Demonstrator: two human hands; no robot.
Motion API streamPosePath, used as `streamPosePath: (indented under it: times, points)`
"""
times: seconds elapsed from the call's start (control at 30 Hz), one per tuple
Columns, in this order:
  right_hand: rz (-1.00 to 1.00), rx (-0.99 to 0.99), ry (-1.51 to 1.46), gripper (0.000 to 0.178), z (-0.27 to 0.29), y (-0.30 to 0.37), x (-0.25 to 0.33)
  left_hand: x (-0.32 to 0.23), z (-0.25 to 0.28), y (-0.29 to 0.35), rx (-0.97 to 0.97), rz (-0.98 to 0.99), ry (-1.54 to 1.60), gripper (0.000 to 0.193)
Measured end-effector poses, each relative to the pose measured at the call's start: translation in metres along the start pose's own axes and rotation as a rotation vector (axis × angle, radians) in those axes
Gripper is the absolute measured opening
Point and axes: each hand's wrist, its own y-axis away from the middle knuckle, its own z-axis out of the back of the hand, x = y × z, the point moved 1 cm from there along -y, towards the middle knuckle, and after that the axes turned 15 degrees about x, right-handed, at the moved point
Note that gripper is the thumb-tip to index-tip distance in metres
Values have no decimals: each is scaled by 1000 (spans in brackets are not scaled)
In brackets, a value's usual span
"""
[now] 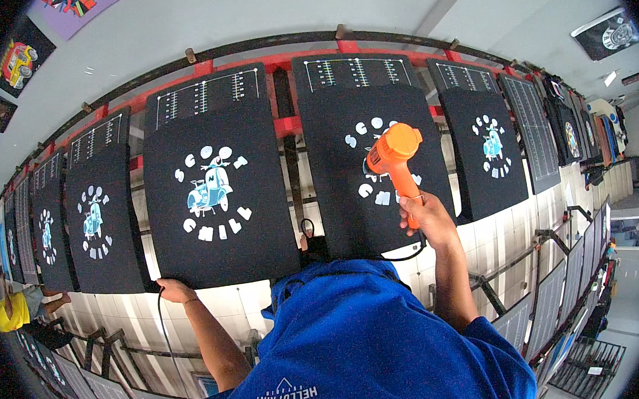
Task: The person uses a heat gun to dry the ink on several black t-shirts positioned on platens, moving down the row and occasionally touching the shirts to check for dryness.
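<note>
My right hand (430, 219) is wrapped around the handle of an orange heat gun (400, 152). The heat gun hangs over a black shirt (334, 191) printed with a white and blue scooter design, partly hiding the print. My left hand (176, 290) is closed at the lower left corner of the neighbouring black shirt (258, 182), which bears a scooter print in full view. A thin black cable (166, 335) runs down from the fingers of that hand, so it appears to be held there. Both shirts lie on flat printing boards.
More boards carry black shirts with the same print, including one (106, 254) to the left and one (490, 156) to the right. Behind them runs a red and black metal frame (282, 101). A person in yellow (14, 310) is at the far left. Other racks of grey boards (549, 309) flank me.
</note>
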Motion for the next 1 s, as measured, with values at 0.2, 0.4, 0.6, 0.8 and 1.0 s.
streamPosePath:
  times: [0.2,0.4,0.6,0.8,1.0]
  points:
    - [-14,19,18,31,1,-1,0,-4,0,3,22,-7,44,64]
    - [-13,27,41,32,-1,-1,3,6,-2,-6,6,-19,30,62]
    - [-8,41,43,32,2,-5,5,20,1,-21,55,-57,112,60]
    - [35,57,28,30,19,-18,5,14,0,3,199,98,636,66]
    - [60,43,21,28,26,-22,12,93,48,14,304,200,519,59]
